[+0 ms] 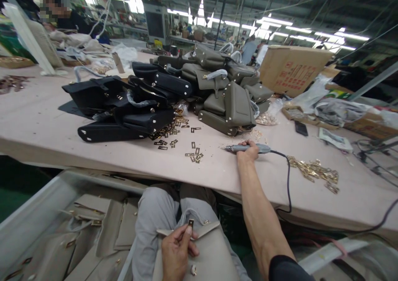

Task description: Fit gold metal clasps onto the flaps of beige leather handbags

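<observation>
The beige bag (202, 252) lies on your lap, below the table's (46, 127) near edge. Your left hand (177, 252) pinches a small metal plate (190, 222) against its flap. Your right hand (250, 150) is closed around the electric screwdriver (264, 149) near that edge. This looks like fastening the plate, which calls for lining the tip up squarely.

Grey corded driver (248, 148) lying flat, brass clasp (190, 222) on beige bag (214, 252)

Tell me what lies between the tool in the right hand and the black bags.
Head view: small gold fittings lie scattered on the table between the tool and the black bags.
</observation>
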A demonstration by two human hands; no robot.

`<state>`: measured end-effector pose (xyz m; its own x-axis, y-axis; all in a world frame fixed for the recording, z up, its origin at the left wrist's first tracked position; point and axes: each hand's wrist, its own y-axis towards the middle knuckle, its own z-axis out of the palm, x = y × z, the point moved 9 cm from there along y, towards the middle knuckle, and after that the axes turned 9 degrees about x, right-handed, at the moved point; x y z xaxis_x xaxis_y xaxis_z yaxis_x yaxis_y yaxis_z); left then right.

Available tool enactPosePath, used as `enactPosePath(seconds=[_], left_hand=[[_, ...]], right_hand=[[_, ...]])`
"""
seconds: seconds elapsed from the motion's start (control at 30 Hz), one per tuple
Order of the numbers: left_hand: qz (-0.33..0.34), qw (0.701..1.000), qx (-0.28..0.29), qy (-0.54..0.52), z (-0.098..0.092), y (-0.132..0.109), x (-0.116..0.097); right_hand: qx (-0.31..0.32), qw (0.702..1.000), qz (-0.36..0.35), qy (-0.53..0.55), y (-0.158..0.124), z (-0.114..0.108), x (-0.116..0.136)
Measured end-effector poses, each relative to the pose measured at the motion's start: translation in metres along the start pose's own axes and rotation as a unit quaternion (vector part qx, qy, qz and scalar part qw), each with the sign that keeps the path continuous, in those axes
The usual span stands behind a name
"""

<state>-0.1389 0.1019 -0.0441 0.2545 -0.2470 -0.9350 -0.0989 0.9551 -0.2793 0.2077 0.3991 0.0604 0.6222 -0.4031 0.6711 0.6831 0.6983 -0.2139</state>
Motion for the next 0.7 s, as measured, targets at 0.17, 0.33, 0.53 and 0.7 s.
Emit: enactPosePath(seconds=[0.17,0.33,0.53,0.7], left_hand=[[0.011,1.000,-0.001,0.007,-0.003,0.000,0.007],[0.015,1.000,-0.006,0.013,-0.002,0.000,0.000],[0.017,1.000,-0.005,0.001,0.000,0.000,-0.004],[0.008,1.000,-0.004,0.010,0.002,-0.001,-0.008]], right_hand=[[0.000,1.000,-0.010,0.000,0.002,0.001,-0.003],[0.008,1.000,-0.016,0.000,0.001,0.002,-0.005],[0.017,1.000,-0.012,0.005,-0.001,0.005,-0.006],[0.019,1.000,-0.012,0.009,-0.001,0.007,-0.007]])
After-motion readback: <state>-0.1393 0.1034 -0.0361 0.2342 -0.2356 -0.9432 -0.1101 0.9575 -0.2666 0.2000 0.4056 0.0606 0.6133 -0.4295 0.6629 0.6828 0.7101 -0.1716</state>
